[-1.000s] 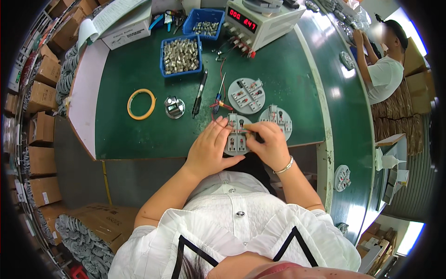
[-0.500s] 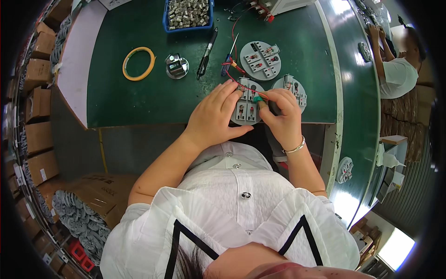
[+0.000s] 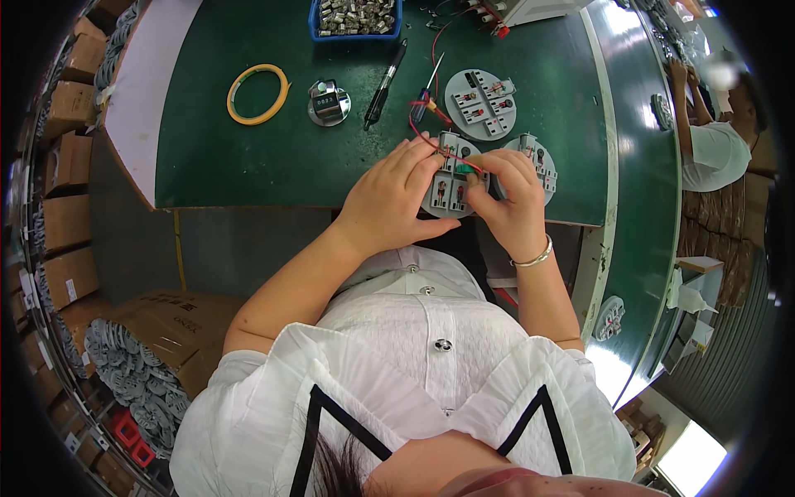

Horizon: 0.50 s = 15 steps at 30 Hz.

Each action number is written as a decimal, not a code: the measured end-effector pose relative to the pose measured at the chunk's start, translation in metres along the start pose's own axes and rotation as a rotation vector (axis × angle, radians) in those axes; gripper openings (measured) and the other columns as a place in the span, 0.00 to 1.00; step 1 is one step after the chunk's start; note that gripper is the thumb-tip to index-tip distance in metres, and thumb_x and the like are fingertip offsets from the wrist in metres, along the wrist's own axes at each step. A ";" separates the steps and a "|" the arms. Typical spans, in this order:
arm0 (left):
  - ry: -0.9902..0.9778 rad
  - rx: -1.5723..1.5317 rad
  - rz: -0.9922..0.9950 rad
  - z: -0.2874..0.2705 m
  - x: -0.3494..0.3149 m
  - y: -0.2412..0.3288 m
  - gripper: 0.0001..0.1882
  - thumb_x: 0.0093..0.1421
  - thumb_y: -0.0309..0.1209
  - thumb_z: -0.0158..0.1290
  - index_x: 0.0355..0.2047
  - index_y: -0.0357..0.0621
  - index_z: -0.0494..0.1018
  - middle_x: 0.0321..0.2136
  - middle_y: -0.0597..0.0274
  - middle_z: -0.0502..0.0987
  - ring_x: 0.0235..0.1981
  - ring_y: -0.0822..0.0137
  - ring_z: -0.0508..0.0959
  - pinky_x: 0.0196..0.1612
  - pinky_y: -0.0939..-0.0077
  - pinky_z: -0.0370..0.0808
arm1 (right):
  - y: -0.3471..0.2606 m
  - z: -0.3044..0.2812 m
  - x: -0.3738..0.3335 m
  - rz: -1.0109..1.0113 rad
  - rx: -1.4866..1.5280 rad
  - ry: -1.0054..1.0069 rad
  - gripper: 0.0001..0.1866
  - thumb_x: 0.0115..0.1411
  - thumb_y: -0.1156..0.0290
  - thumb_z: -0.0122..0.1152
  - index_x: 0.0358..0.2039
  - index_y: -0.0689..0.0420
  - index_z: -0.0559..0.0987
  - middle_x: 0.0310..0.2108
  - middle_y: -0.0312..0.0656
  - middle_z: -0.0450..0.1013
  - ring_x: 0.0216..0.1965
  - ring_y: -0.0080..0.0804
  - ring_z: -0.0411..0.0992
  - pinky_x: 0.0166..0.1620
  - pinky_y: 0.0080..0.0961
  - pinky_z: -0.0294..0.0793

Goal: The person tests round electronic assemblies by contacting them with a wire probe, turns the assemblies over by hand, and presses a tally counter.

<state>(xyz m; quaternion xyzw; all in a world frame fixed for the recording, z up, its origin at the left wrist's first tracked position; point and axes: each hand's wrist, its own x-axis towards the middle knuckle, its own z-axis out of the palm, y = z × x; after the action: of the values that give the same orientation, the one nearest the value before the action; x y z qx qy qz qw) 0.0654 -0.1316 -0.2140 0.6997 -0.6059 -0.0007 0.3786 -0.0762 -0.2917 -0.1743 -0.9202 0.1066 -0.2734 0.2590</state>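
At the table's near edge lies a round grey disc (image 3: pixel 455 199) with several compartments holding small metal and red parts. My left hand (image 3: pixel 389 190) rests at its left rim, fingers stretched out and thumb apart along the near side. Over the disc's right half my right hand (image 3: pixel 512 195) pinches a small green-sleeved piece (image 3: pixel 466 168) joined to a red wire (image 3: pixel 421 132); its tip is hidden by the fingers. A second disc (image 3: pixel 538 166) sits partly behind my right hand, and a third disc (image 3: pixel 480 103) lies farther back.
Left of the discs lie a screwdriver (image 3: pixel 423 101), a black pen (image 3: pixel 383 91), a chrome tally counter (image 3: pixel 329 103) and a yellow tape ring (image 3: pixel 258 94). A blue bin (image 3: pixel 356 35) of metal parts and a white device (image 3: pixel 526 10) stand behind. Another person (image 3: pixel 719 149) works at far right.
The whole view has shifted a little, so the table's things appear farther up and right. Both hands keep nearly the same place at the disc, the right one still pinching the green-sleeved piece.
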 end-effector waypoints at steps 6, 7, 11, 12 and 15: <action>0.018 -0.039 -0.017 -0.001 0.000 -0.001 0.44 0.46 0.50 0.74 0.56 0.35 0.69 0.59 0.46 0.74 0.64 0.49 0.73 0.63 0.57 0.74 | -0.004 0.020 0.004 0.028 0.061 0.007 0.16 0.48 0.78 0.68 0.40 0.55 0.84 0.35 0.40 0.79 0.41 0.42 0.76 0.48 0.39 0.74; 0.003 -0.032 -0.020 -0.002 0.000 0.000 0.45 0.46 0.50 0.74 0.56 0.35 0.69 0.60 0.46 0.74 0.64 0.49 0.73 0.63 0.57 0.74 | -0.005 0.020 0.003 0.015 0.028 0.007 0.16 0.48 0.78 0.68 0.40 0.55 0.84 0.35 0.40 0.79 0.41 0.42 0.76 0.48 0.39 0.74; -0.001 -0.013 -0.022 -0.001 -0.001 0.000 0.46 0.47 0.51 0.74 0.57 0.34 0.69 0.61 0.45 0.73 0.64 0.50 0.74 0.63 0.58 0.75 | -0.008 0.023 0.003 -0.013 -0.036 0.027 0.16 0.48 0.78 0.67 0.40 0.55 0.84 0.35 0.40 0.79 0.40 0.42 0.76 0.48 0.39 0.74; 0.001 -0.012 -0.026 -0.001 -0.001 0.000 0.46 0.47 0.51 0.74 0.57 0.34 0.69 0.61 0.45 0.73 0.64 0.50 0.74 0.63 0.58 0.75 | -0.007 0.022 0.004 -0.016 -0.034 0.024 0.16 0.48 0.78 0.67 0.40 0.55 0.84 0.35 0.40 0.79 0.40 0.42 0.76 0.48 0.39 0.74; 0.015 -0.021 -0.023 -0.002 -0.002 0.000 0.45 0.47 0.50 0.74 0.57 0.35 0.69 0.60 0.46 0.73 0.63 0.49 0.74 0.63 0.58 0.74 | -0.005 0.013 0.006 -0.062 -0.034 -0.019 0.16 0.47 0.78 0.69 0.39 0.55 0.83 0.35 0.39 0.78 0.41 0.42 0.76 0.51 0.39 0.73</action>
<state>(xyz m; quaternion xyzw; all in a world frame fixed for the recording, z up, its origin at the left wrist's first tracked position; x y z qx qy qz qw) 0.0659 -0.1288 -0.2141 0.7026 -0.5950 -0.0062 0.3903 -0.0638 -0.2837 -0.1782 -0.9300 0.0799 -0.2707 0.2357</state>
